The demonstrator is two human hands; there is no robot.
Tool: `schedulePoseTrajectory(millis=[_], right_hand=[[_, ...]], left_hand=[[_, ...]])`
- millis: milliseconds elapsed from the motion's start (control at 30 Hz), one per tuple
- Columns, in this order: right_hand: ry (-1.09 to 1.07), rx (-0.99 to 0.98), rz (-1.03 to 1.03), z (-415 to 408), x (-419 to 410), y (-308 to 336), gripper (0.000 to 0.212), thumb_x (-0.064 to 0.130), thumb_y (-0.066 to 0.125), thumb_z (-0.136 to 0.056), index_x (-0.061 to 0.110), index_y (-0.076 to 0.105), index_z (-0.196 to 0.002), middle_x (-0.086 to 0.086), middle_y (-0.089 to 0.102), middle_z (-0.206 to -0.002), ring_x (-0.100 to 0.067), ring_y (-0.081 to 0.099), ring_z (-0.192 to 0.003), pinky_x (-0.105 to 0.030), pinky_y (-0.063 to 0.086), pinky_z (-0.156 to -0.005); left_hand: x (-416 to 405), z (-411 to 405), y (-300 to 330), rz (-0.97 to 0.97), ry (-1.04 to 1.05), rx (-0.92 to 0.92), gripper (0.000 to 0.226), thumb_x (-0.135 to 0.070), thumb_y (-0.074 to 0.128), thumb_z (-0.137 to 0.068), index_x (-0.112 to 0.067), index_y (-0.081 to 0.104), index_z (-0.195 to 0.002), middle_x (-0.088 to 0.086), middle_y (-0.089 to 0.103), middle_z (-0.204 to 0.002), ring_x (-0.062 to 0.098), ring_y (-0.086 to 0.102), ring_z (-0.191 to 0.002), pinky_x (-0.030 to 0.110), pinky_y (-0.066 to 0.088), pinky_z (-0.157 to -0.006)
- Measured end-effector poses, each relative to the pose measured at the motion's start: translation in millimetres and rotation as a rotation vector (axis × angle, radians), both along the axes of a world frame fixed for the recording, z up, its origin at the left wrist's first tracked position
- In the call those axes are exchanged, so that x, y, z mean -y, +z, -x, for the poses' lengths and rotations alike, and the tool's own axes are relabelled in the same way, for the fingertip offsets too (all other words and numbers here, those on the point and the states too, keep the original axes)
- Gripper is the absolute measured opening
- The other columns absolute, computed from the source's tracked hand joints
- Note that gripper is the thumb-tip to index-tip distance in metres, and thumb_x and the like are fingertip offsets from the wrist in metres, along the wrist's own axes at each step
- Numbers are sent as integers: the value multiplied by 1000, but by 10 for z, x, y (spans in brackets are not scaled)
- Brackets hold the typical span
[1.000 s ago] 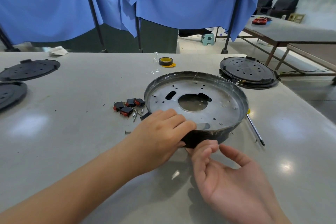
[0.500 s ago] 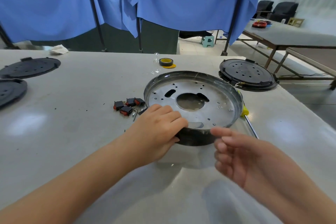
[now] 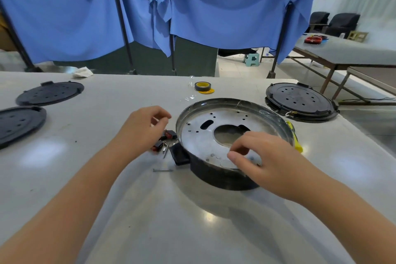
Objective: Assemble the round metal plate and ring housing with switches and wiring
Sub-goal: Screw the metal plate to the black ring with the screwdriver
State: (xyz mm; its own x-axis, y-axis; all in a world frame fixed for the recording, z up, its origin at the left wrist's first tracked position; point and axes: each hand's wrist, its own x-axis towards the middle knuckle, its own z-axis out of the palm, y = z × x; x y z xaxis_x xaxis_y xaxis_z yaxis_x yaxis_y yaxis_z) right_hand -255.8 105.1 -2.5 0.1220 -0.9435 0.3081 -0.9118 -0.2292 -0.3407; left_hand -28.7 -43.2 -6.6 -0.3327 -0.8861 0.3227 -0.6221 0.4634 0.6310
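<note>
The round metal plate (image 3: 199, 135) sits inside the black ring housing (image 3: 222, 180) at the table's middle. My right hand (image 3: 270, 156) reaches over the housing's near rim, with bent fingers and thumb touching the plate's front part; I see nothing held between them. My left hand (image 3: 141, 128) hovers left of the housing above the red and black switches (image 3: 170, 135), fingers loosely curled, nothing visible in them. Loose screws (image 3: 165, 148) lie beside the switches, and one long screw (image 3: 162, 170) lies nearer to me. No wiring is visible on the plate.
A yellow-handled screwdriver (image 3: 297, 142) lies behind the housing's right side. A roll of black tape (image 3: 202, 86) stands at the back. Black round covers lie at far left (image 3: 50, 93), left edge (image 3: 20, 123) and back right (image 3: 300, 100). A white rag (image 3: 83, 72) lies at the far edge.
My left hand let go of the housing's near rim and moved up-left over the switches. My right hand rose from in front of the housing onto the plate.
</note>
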Motion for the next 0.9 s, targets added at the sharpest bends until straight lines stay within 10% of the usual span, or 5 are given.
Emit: schedulePoseTrajectory(millis=[600, 900], right_hand=[[-83, -9, 132, -71, -23, -189, 48, 47, 24, -91, 27, 67, -85, 13, 60, -77, -8, 57, -76, -32, 49, -60], [-65, 44, 156, -46, -33, -200, 39, 46, 31, -92, 28, 65, -85, 16, 60, -78, -6, 56, -78, -30, 49, -62]], left_hand=[[79, 16, -466, 165, 120, 498, 19, -41, 55, -90, -32, 72, -90, -6, 55, -92, 20, 48, -96, 31, 25, -74], [-56, -3, -261, 48, 110, -104, 19, -22, 68, -85, -29, 67, -68, -19, 64, -61, -3, 60, -61, 6, 37, -55]])
